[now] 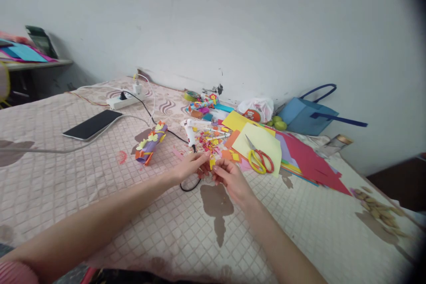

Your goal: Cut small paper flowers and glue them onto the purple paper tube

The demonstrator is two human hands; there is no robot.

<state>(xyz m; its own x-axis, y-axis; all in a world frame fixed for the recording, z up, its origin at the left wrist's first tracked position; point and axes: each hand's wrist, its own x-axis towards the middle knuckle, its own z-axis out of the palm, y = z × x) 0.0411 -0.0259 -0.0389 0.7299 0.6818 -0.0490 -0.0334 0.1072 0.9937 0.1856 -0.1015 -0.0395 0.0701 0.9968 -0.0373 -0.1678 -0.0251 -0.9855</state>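
Between the fingertips of both hands is a small yellow paper piece (212, 163). My left hand (193, 165) pinches it from the left, and my right hand (229, 177) has its fingers closed at its lower right edge. Just beyond them lie a white glue gun (189, 133) with a black cord and a heap of small coloured paper scraps (211, 143). Left of my hands rests a purple paper roll (153, 142) decorated with yellow flowers and orange pieces. Scissors (259, 159) with yellow and red handles lie on a pale yellow sheet (271, 142) to the right.
Coloured paper sheets (309, 159) spread to the right, near a blue bag (308, 115) and a white plastic bag (258, 108). A tablet-like dark device (93, 124) and a power strip (124, 101) with cables are at left. A wall stands behind.
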